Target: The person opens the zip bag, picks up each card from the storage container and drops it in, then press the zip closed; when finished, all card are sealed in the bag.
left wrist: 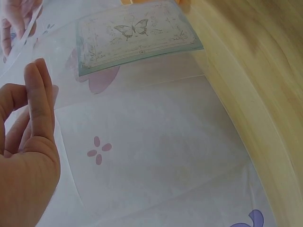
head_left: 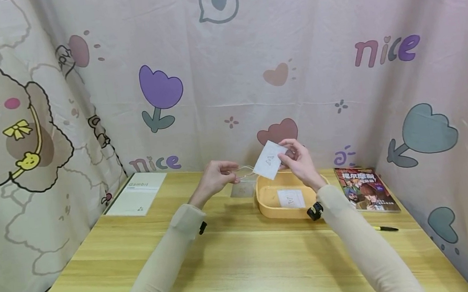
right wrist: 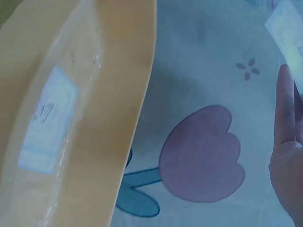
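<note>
My left hand pinches the edge of a clear plastic bag, whose mouth shows as a thin loop. In the left wrist view, a card with a butterfly print and a green edge shows at the far part of the clear plastic; whether it lies inside is hard to tell. Between thumb and fingers, my right hand holds a white card with a small grey print, tilted beside the bag's mouth. Below that hand stands a yellow box with another white card in it.
Back left on the wooden table lies a white "Gambit" booklet or box. A colourful comic-style book lies right of the yellow box, with a black and yellow pen in front of it. A patterned curtain hangs behind.
</note>
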{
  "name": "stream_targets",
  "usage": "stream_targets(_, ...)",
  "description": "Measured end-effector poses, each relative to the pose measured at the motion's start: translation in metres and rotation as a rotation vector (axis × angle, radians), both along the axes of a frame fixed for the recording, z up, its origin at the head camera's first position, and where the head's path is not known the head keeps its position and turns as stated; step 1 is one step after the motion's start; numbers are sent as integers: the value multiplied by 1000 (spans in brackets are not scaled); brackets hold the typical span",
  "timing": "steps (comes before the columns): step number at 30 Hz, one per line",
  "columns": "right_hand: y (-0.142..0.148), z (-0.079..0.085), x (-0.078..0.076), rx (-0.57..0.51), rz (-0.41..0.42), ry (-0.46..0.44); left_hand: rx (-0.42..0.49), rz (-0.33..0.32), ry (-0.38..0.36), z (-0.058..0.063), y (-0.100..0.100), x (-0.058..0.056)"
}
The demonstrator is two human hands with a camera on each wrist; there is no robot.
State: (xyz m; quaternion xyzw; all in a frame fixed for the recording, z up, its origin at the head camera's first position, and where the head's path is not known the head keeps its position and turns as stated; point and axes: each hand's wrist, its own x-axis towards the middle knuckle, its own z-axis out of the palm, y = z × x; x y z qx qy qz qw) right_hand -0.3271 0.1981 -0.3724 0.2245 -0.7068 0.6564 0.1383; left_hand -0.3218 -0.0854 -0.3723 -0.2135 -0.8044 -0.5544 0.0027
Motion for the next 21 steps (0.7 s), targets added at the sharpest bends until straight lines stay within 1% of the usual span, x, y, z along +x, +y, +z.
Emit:
stream_targets(5, -14, 5, -1, -74, 17, 34, -22, 13, 20, 0, 0, 0)
stream_targets(10, -26, 9, -2, -121, 41, 66, -27, 20, 36, 0, 0, -1)
stream_targets(16, -41, 13, -2, -145, 53, 92, -18, 15, 30, -3, 2, -3)
stream_targets(19, -47, 14, -3, -142, 55, 92, -6, 8, 17, -3, 3, -3)
stream_targets(21, -49, 15, -3, -133, 56, 84, -8, 16, 11, -3, 3, -3)
